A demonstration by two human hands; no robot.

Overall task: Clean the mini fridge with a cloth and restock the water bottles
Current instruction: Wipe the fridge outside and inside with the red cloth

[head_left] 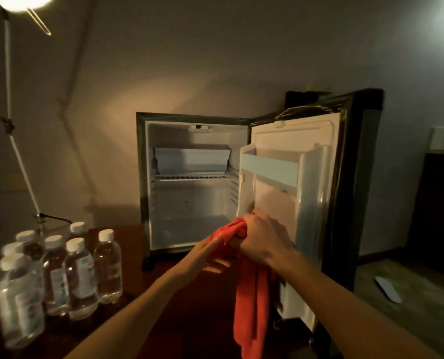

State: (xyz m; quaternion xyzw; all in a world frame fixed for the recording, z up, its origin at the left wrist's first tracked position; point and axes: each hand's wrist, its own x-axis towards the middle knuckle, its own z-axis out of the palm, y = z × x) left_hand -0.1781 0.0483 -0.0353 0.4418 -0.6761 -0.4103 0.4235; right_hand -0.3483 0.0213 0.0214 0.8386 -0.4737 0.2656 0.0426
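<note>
A black mini fridge (141, 177) stands on a dark wooden surface with its door (316, 203) swung open to the right. Its white inside holds one wire shelf (193, 176) and no bottles. My right hand (261, 237) grips a bunched red cloth (253, 301) in front of the door's lower inner panel; the cloth's tail hangs down. My left hand (208, 257) touches the cloth from the left, its fingers partly hidden by the fabric. Several clear water bottles (81, 278) with white caps stand at the left.
A lamp on a thin white pole (8, 86) shines at the top left; its cable runs behind the bottles. A dark cabinet (441, 211) stands at the far right. A pale flat object (388, 288) lies on the floor right of the door.
</note>
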